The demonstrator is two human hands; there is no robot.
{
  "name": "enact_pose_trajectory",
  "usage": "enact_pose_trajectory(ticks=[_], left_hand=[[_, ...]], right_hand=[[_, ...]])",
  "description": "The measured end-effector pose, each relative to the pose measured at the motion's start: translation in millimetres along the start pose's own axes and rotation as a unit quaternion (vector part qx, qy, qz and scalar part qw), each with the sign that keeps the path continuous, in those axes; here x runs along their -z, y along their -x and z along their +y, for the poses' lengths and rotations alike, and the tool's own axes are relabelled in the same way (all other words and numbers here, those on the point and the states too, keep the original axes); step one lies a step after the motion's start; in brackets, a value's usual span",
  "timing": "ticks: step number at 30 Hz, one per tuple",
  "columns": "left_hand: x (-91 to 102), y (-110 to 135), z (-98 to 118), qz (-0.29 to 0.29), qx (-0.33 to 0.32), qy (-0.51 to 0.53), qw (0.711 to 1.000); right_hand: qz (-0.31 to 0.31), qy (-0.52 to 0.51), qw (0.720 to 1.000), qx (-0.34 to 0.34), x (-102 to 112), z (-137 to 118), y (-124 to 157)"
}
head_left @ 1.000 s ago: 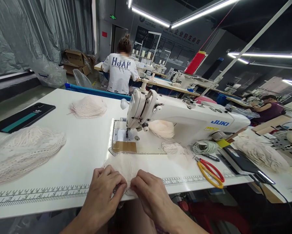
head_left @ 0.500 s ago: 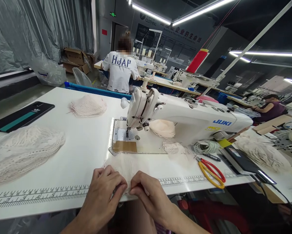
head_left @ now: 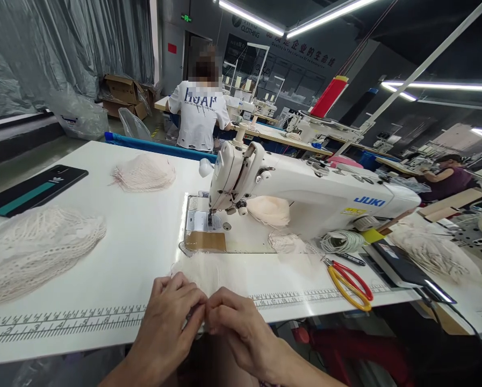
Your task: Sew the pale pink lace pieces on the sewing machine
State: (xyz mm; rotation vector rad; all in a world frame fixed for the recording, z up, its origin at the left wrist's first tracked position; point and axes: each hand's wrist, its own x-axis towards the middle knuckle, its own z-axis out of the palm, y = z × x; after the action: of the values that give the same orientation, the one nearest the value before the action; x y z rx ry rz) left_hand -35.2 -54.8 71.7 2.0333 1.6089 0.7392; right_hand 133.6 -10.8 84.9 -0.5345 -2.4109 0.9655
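Observation:
A piece of sheer cream fabric (head_left: 202, 270) lies at the front of the table, just below the needle plate. At its near edge my left hand (head_left: 172, 312) pinches it between thumb and fingers. Pressed up against the left fingertips, my right hand (head_left: 236, 322) is closed on the same edge; the exact grip is hidden behind the fingers. Beyond the cloth stands a white JUKI sewing machine (head_left: 305, 188), its presser foot (head_left: 210, 217) over the plate with no fabric under it.
Pale lace pieces (head_left: 43, 252) are heaped at left, with a smaller lace pile (head_left: 146, 172) behind. Red-and-yellow-handled scissors (head_left: 349, 285), a coiled cord (head_left: 341, 242) and a black box (head_left: 394, 266) lie right. A printed ruler (head_left: 63, 322) runs along the front edge. A co-worker (head_left: 200, 113) sits ahead.
My right hand has shifted left until its fingers meet those of my left hand. The left hand has barely moved, still pinching the fabric.

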Motion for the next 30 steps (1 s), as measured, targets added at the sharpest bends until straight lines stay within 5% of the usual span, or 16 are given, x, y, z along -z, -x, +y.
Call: enact_pose_trajectory(ticks=[5,11,15,18,23,30], left_hand=[[0.1,0,-1,-0.002,-0.002,0.001,1.0],[0.1,2,-2,0.009,-0.004,0.005,1.0],[-0.2,1,-2,0.008,-0.001,0.003,1.0],[0.6,0,-2,-0.009,0.005,0.006,1.0],[1.0,1,0,-0.007,0.012,0.014,1.0],[-6.8,3,-2,0.071,-0.023,0.04,0.996]], right_hand=[[-0.033,0.065,0.997,0.002,6,-3,6],[-0.194,0.115,0.969,-0.097,50,-37,41],[-0.094,0.072,0.98,-0.161,48,-39,42],[-0.007,0.1,0.986,-0.135,26,-24,25],[0.014,0.272,0.962,0.014,-1,-1,5],[0.025,0.344,0.938,0.038,-4,4,10]])
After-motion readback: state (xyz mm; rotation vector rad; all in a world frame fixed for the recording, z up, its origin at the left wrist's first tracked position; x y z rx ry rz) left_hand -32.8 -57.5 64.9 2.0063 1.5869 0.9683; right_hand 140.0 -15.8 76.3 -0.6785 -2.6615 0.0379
